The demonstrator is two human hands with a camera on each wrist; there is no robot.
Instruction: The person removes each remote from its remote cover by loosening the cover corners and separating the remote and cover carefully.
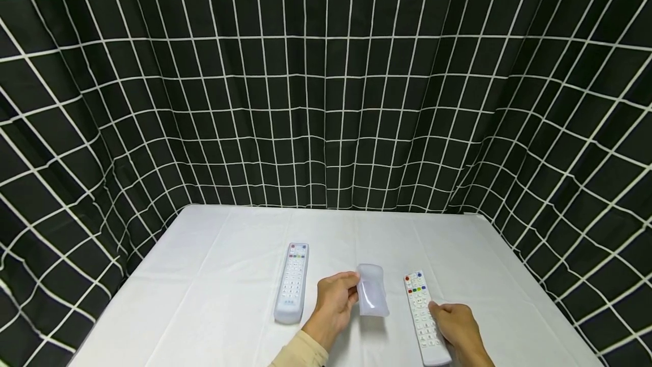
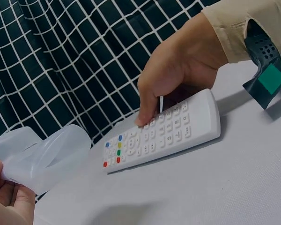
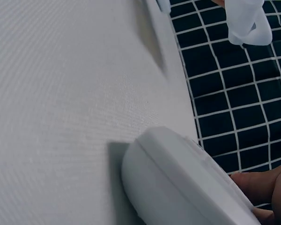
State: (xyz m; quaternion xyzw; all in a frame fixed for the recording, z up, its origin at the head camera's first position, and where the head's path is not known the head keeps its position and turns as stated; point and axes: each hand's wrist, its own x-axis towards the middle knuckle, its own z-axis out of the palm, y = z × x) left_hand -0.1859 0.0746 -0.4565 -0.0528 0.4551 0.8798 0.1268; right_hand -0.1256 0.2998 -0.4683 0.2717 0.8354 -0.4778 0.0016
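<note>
My left hand [image 1: 336,299] pinches a translucent silicone remote cover [image 1: 373,290] by its left edge, above the table. In the left wrist view the cover [image 2: 51,157] looks soft and bent, with its sides bulging outward. A white remote control [image 1: 425,317] lies at a slant on the right, its several coloured buttons at the far end. Along its right side my right hand [image 1: 457,327] grips it, thumb on the button face; the other fingers are mostly hidden. The right wrist view shows the near rounded end of this remote [image 3: 178,183] close over the cloth.
Left of my left hand lies a second remote control [image 1: 292,282] inside a translucent cover. White cloth [image 1: 204,299] spreads over the table. A black curtain with a white grid [image 1: 326,101] surrounds its back and sides. A dark band with a green square [image 2: 270,78] is on the right wrist.
</note>
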